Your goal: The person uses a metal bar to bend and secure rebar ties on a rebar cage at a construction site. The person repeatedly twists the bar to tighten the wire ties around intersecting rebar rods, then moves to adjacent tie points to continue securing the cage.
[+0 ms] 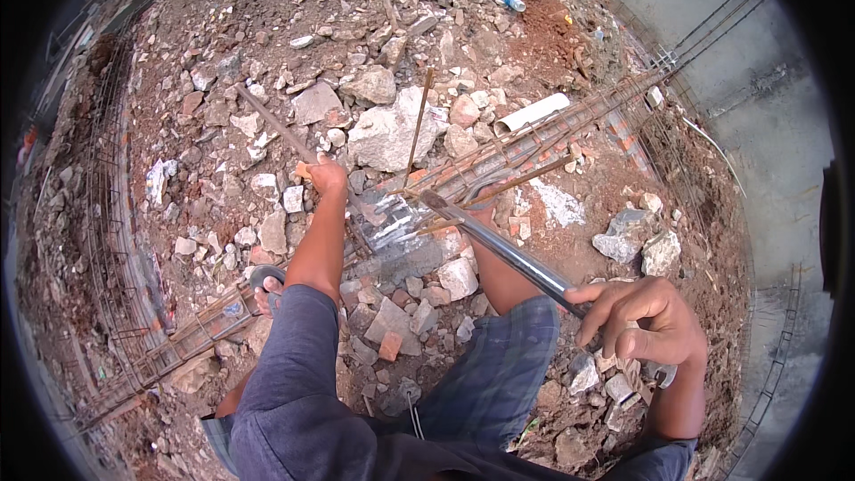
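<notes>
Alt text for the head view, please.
A person's right hand holds a long metal bar reaching toward steel reinforcement, while the left hand holds a rusty-brown rod. Broken stone lies around, with a white pipe beside the reinforcement.

bright diffuse daylight, shadows soft; glint along metal tool (517, 257); fisheye bends edges, corners black.

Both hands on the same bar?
No, the left hand is on a rusty rod, the right hand on a separate, thicker metal bar.
</notes>
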